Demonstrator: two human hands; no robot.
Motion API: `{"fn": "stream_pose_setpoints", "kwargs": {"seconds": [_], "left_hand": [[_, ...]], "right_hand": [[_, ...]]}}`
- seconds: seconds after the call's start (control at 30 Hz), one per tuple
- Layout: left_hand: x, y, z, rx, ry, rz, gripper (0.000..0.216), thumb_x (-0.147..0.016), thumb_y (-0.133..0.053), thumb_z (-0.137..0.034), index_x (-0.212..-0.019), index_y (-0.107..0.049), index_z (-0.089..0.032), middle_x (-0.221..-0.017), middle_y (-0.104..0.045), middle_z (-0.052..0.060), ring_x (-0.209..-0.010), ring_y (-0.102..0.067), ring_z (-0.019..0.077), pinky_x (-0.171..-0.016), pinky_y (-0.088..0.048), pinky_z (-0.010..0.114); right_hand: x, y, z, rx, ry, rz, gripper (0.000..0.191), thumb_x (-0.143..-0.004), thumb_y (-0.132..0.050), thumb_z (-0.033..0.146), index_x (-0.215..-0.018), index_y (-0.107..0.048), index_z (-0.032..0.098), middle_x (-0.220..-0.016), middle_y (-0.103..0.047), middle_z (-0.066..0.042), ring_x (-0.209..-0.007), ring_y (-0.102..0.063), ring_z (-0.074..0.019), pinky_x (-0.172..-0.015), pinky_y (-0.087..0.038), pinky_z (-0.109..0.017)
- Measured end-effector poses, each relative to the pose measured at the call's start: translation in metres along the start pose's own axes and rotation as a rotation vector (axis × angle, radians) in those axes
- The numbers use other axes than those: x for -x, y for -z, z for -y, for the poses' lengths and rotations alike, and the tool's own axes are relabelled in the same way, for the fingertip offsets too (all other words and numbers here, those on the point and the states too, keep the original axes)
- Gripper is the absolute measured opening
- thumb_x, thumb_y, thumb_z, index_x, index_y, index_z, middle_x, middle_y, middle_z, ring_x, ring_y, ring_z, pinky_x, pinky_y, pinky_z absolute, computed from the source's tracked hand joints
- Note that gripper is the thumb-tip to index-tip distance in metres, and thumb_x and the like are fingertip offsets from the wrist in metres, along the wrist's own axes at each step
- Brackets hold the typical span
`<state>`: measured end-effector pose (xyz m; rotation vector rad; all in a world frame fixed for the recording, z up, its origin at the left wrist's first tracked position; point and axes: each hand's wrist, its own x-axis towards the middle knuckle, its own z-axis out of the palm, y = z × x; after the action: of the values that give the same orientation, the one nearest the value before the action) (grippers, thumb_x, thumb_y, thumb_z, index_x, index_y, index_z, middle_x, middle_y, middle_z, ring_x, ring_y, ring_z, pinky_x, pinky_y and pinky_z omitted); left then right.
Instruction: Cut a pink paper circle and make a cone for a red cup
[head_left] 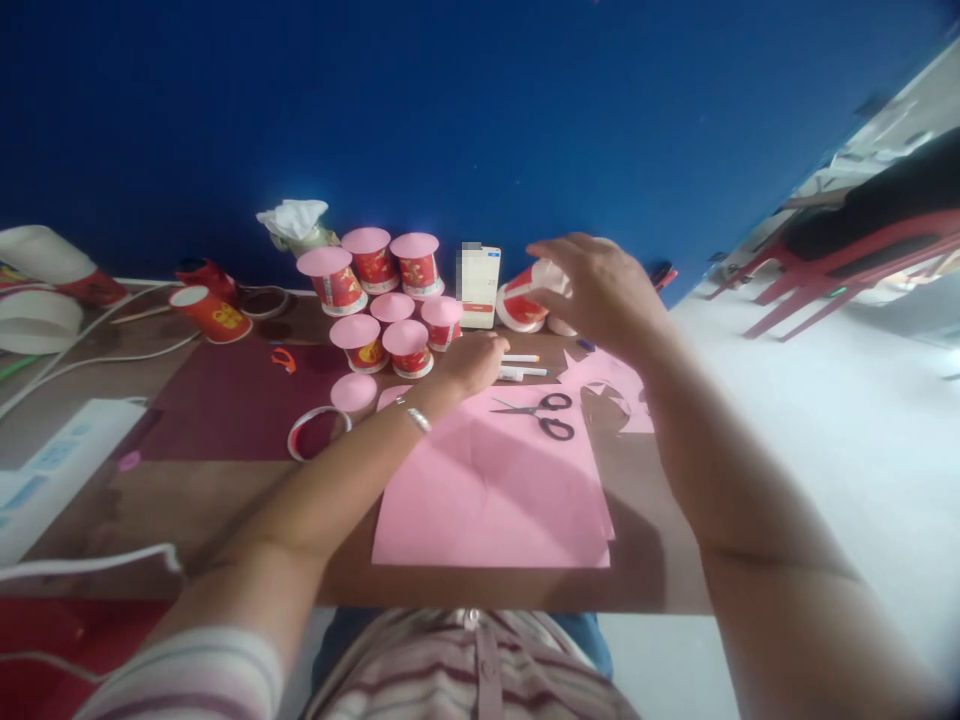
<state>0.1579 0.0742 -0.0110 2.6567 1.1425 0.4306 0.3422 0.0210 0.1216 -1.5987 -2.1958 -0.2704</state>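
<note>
My right hand [604, 285] is at the back right of the table, its fingers curved round a red and white paper cup [521, 303]. The cup is tilted, and my fingers hide part of it. My left hand [480, 366] is low over the table with its fingers curled in, beside two white markers [523, 374]. Whatever it holds, if anything, is hidden. To its left stand several red paper cups [409, 352] topped with pink paper cones. Below both hands, black-handled scissors [544, 410] lie spread on pink paper sheets [487, 500].
A phone [480, 288] leans against the blue wall. Pink paper scraps [611, 385] lie on the right. On the left are a tape roll [319, 433], an orange cutter [283, 360], a tipped orange cup [211, 314], white cables and a white power strip or box [64, 465].
</note>
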Motion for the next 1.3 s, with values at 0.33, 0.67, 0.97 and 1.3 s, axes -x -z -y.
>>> {"fn": "stream_pose_setpoints", "kwargs": {"seconds": [0.33,0.67,0.97,1.3], "left_hand": [[0.087,0.019,0.022,1.075,0.116,-0.02,0.06,-0.094,-0.07,-0.056,-0.143,-0.058,-0.024,-0.146,-0.065,0.013,-0.135,-0.064,0.0295,-0.11,-0.055,0.044],[0.108,-0.003,0.023,0.945,0.16,-0.068,0.085,-0.076,-0.089,-0.035,-0.15,-0.05,-0.023,-0.154,-0.059,0.014,-0.14,-0.059,0.0338,-0.119,-0.048,0.051],[0.107,0.008,0.018,0.742,0.142,0.032,0.043,-0.082,-0.082,-0.037,-0.119,-0.065,-0.023,-0.116,-0.075,0.003,-0.108,-0.07,0.0256,-0.094,-0.056,0.037],[0.106,0.012,0.015,0.664,0.167,0.06,0.036,-0.082,-0.082,-0.039,-0.111,-0.066,-0.023,-0.107,-0.075,0.002,-0.097,-0.07,0.0238,-0.082,-0.055,0.033]], "right_hand": [[0.057,-0.057,0.056,-0.317,0.112,0.29,0.043,-0.094,-0.077,0.033,-0.135,-0.068,0.02,-0.129,-0.075,-0.014,-0.117,-0.07,-0.0308,-0.095,-0.057,-0.043],[0.073,-0.095,0.029,-0.418,-0.024,0.172,0.029,-0.103,-0.063,0.036,-0.122,-0.074,0.017,-0.112,-0.078,-0.011,-0.09,-0.073,-0.0236,-0.077,-0.057,-0.036],[0.112,-0.099,0.011,0.112,0.078,0.5,0.035,-0.097,-0.054,0.012,-0.127,-0.072,0.02,-0.129,-0.073,-0.013,-0.111,-0.069,-0.027,-0.079,-0.052,-0.033],[0.108,-0.092,-0.008,0.26,-0.099,0.542,0.03,-0.104,-0.049,0.025,-0.117,-0.076,0.019,-0.119,-0.075,-0.016,-0.096,-0.072,-0.0283,-0.065,-0.045,-0.033]]}}
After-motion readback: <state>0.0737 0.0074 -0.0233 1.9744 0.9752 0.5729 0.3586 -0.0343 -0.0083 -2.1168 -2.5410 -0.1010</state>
